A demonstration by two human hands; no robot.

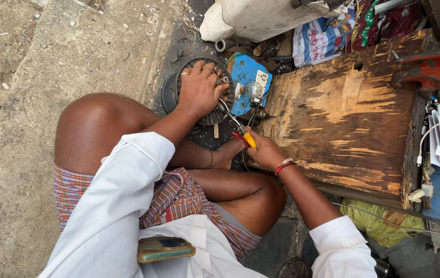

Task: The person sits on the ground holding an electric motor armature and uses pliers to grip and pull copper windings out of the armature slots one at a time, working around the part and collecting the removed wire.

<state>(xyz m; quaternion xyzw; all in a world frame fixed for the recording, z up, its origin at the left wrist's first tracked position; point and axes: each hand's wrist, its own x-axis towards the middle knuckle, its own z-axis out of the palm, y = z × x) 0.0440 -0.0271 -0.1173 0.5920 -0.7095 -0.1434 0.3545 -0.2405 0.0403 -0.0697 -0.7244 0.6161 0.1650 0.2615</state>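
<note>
My left hand (198,90) presses flat on a round dark motor stator with a ring of coils (214,116), which rests on the ground in front of my crossed legs. My right hand (264,151) grips pliers with red and yellow handles (241,131). The pliers' metal jaws reach up to the stator's right edge, just under my left fingers. A red thread band circles my right wrist. The stator's centre is hidden beneath my left palm.
A blue switchboard with a bulb and socket (249,82) lies right behind the stator. A worn wooden bench (343,118) fills the right side, with a red vice (436,64) at its far corner. Bags, wires and a white sack (250,18) crowd the back. Bare concrete lies left.
</note>
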